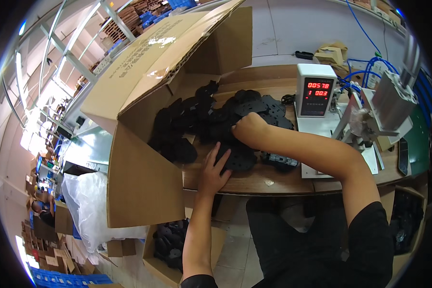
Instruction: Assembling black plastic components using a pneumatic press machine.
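A black sleeve [369, 235] lies closest, the bare right forearm reaching from it over the surface [245, 184] to a heap of flat black parts [216, 115]. The right hand [251, 130] is curled against the heap; whether it grips anything I cannot tell. The left hand [213, 172] has its fingers spread, fingertips at the edge of a front part [241, 161]. A cardboard carton [146, 182] opens toward the heap; a white display unit [317, 91] stands to the right.

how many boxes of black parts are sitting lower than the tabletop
2: a left box, partly behind the left forearm, and a right box, past the right sleeve. More may be hidden under the table.
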Motion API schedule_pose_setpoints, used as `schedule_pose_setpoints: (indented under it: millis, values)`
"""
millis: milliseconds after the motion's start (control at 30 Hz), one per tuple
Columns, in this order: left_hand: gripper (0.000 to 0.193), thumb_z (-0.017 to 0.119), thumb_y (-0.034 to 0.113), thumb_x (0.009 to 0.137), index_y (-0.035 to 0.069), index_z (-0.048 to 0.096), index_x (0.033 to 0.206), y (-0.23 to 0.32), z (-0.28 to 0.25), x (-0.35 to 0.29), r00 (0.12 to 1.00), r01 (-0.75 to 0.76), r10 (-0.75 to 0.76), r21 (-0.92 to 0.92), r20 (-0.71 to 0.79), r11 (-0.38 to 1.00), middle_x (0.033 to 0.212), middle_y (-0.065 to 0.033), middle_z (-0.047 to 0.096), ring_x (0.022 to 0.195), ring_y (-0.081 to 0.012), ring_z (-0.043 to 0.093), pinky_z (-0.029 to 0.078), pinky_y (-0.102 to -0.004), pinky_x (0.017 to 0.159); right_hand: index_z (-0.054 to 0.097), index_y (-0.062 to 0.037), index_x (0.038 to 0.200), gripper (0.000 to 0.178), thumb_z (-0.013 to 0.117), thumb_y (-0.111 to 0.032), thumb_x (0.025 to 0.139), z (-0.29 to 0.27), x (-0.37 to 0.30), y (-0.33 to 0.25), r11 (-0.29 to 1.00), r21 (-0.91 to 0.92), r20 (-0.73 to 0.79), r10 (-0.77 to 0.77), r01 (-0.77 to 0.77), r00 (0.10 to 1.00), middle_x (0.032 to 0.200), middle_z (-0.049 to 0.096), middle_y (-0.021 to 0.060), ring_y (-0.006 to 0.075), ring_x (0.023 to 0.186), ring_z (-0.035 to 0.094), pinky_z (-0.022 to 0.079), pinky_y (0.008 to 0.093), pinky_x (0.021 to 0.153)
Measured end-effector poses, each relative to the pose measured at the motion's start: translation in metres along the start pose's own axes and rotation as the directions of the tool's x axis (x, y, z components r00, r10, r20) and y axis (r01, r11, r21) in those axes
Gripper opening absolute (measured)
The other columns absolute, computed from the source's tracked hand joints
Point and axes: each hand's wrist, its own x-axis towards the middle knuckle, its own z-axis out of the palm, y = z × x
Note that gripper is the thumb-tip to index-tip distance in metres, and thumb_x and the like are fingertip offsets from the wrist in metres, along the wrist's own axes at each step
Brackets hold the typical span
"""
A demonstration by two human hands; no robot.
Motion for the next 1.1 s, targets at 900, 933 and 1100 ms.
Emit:
schedule_pose_setpoints:
  millis: [900, 933, 1100]
  values:
    - [0.07, 0.086, 0.014, 0.077, 0.006, 0.055, 0.139, -0.007, -0.001, 0.007, 0.961, 0.19, -0.199, -0.064, -0.195, 0.98, 0.142, -0.0151, 0.055, 0.132, -0.0331, 0.052, 0.041, -0.0428, 0.111, 0.073, -0.0037, 0.116, 0.023, 0.066, -0.019, 0.1, 0.116, -0.401, -0.169, -0.592, 0.793, 0.431, 0.38, -0.143, 0.818, 0.082, 0.069, -0.0003, 0.0052, 0.071, 0.06, 0.051, 0.023, 0.065]
    - [0.067, 0.086, 0.012, 0.077, 0.005, 0.056, 0.137, -0.01, 0.0, 0.005, 0.95, 0.186, -0.195, -0.059, -0.243, 0.981, 0.143, -0.0142, 0.055, 0.132, -0.0312, 0.052, 0.042, -0.0416, 0.111, 0.073, -0.0035, 0.116, 0.023, 0.067, -0.017, 0.099, 0.11, -0.404, -0.151, -0.52, 0.844, 0.4, 0.453, -0.128, 0.796, 0.08, 0.067, -0.0003, 0.0047, 0.071, 0.059, 0.05, 0.022, 0.066]
    - [0.057, 0.083, 0.007, 0.081, 0.004, 0.057, 0.132, 0.023, 0.008, 0.007, 0.867, 0.042, -0.258, -0.454, -0.426, 0.89, 0.15, -0.0159, 0.049, 0.132, -0.0289, 0.052, 0.043, -0.0398, 0.111, 0.059, 0.0009, 0.136, 0.05, 0.076, -0.007, 0.089, 0.086, -0.408, -0.083, -0.339, 0.864, -0.037, 0.694, 0.372, 0.719, 0.122, 0.061, 0.0101, 0.0141, 0.104, 0.065, 0.057, 0.0286, 0.086]
